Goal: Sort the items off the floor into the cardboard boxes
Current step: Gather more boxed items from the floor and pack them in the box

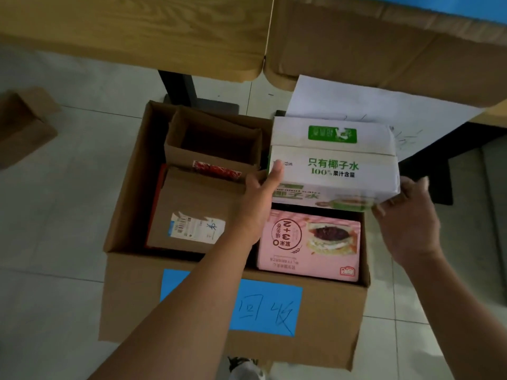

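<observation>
A white carton with green print (333,163) hangs over the far right part of a large cardboard box (326,322) that carries a blue paper label. My left hand (258,204) grips the carton's left end, thumb on its top face. My right hand (406,215) holds its lower right corner; its fingertips are hidden under the carton. Inside the big box lie a pink food box (310,248), a brown parcel with a shipping label (192,212) and an open small brown box (216,141).
Wooden tabletops (131,28) overhang the far side, with a black table leg (178,89) behind the big box. A white sheet of paper (370,105) hangs from the right table. Another cardboard box (22,124) sits on the tiled floor at far left.
</observation>
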A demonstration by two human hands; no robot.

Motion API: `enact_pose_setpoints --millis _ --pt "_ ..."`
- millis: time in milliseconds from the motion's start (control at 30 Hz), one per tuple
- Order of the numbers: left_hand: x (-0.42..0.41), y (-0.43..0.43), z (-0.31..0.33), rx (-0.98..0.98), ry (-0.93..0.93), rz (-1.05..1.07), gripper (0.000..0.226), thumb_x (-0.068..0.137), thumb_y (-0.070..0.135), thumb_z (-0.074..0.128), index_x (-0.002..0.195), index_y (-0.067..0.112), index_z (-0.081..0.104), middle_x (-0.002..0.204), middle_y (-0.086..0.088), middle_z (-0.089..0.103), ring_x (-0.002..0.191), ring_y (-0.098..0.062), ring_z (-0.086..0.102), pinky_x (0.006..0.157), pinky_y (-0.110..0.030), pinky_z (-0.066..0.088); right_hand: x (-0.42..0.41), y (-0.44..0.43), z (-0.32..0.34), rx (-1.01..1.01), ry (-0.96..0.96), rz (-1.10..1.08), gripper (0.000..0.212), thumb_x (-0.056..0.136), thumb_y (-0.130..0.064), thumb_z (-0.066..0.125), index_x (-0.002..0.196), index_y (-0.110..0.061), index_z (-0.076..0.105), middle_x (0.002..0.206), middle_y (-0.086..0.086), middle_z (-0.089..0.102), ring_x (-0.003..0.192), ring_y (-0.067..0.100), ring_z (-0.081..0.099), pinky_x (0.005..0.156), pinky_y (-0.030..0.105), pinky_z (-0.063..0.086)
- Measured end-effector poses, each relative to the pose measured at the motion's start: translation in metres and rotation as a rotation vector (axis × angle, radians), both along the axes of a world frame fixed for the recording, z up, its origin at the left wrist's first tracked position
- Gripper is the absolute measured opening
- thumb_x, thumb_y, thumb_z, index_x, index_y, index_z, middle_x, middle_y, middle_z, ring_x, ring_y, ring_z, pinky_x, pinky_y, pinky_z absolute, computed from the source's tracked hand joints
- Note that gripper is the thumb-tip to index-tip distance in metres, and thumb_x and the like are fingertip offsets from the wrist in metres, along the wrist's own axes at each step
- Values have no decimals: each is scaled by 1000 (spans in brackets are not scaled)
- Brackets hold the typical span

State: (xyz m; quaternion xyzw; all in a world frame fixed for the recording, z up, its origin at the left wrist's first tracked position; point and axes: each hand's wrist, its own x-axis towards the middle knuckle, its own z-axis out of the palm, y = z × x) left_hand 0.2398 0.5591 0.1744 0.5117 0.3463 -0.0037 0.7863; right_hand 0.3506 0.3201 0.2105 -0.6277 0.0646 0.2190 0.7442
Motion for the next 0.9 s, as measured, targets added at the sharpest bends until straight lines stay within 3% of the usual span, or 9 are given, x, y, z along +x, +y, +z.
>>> enact_pose_setpoints --millis 67,167,267,433,500,600,700,800,900 --pt "5 -5 -9 13 31 31 64 67 74 66 111 34 45 98 4 74 88 -15 73 78 -38 59 8 7 -5 -84 -21 -33 34 91 -54 52 104 -23 52 104 -4 62 95 10 66 85 28 53" --pt "9 -14 -20 254 143 -129 42 85 60 55 115 32 45 111 4 67 88 -16 70 64 -31 58 10 14 -24 -314 -87 -72 39 91 -31 64 123 -21 46 114 -2 59 98 14 68 75 25 55" --pt "12 -20 -31 467 292 -232 34 98 37 46 131 26 46 119 4 62 84 -8 62 54 -22 44 6 18 -48 -577 1 88 57 94 1 52 144 -17 33 125 5 57 101 23 61 79 36 53" --pt "5 -17 -30 426 246 -221 46 98 36 47 142 28 37 119 19 45 88 6 48 59 -15 39 -6 33 -63 -900 -161 193 52 95 -5 51 143 -25 44 128 -5 59 109 15 60 71 22 51" --pt "1 -14 -30 427 258 -265 48 97 42 46 143 32 36 132 9 51 86 5 52 59 -19 45 -8 41 -63 -928 -181 202 53 97 -10 51 147 -25 39 138 -4 53 114 10 60 74 15 50" --pt "-3 -10 -30 431 254 -273 49 97 43 45 144 34 35 141 4 48 80 12 44 58 -16 40 -15 56 -62 -903 -197 234 51 98 -12 51 145 -28 41 131 -11 55 79 -17 57 44 4 41" --pt "-10 -7 -25 416 232 -260 48 97 43 45 144 35 35 143 4 47 79 14 42 62 -18 43 -26 69 -64 -863 -195 234 48 98 -15 52 142 -33 44 128 -11 58 67 -9 57 41 7 42" --pt "-23 -1 -15 383 196 -222 46 97 41 45 142 34 38 142 7 48 90 6 51 74 -23 50 -42 84 -61 -774 -186 241 48 97 -19 53 140 -41 43 130 -11 56 88 3 62 58 22 58" --pt "-50 8 -1 316 144 -127 41 99 34 46 139 25 46 136 10 51 108 1 53 82 -14 39 -65 101 -56 -647 -171 259 45 97 -15 53 139 -32 48 135 -5 56 109 13 61 82 29 55"
